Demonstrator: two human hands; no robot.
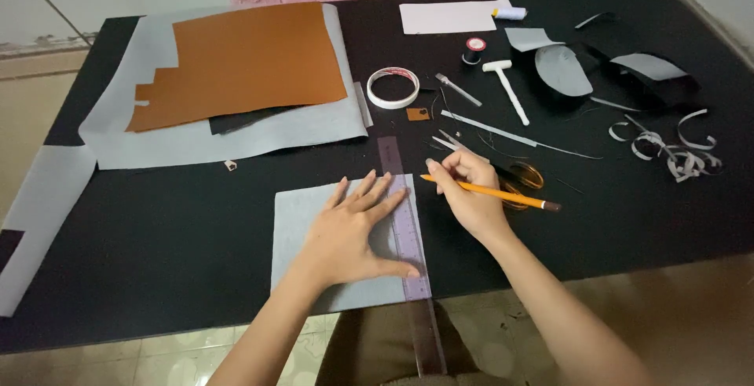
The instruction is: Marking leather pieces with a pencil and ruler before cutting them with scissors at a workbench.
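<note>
Left hand [353, 233] is spread flat, pressing a purple ruler [404, 229] onto a grey sheet [302, 221] at the black table's [157, 221] near edge. A yellow pencil [491, 193] is pinched in the right hand [469, 192], tip near the ruler's edge; scissors [514, 175] lie just behind.

Two bare forearms entering from the bottom edge, at roughly 6 and 5 o'clock. No sleeves, cuffs or gloves anywhere along the visible length, from below the elbow to the fingertips. Left hand [355, 233] bare: no rings, no bracelet, no watch at the wrist. Right hand [469, 194] equally unadorned, wrist free of bands or straps. Fingernails short and unpainted, as far as visible at this size. Slim fingers and narrow wrists on both sides. Between the forearms, at 6 o'clock, a patch of dark olive-brown cloth, apparently clothing over the lap; cut and kind impossible to tell.
</note>
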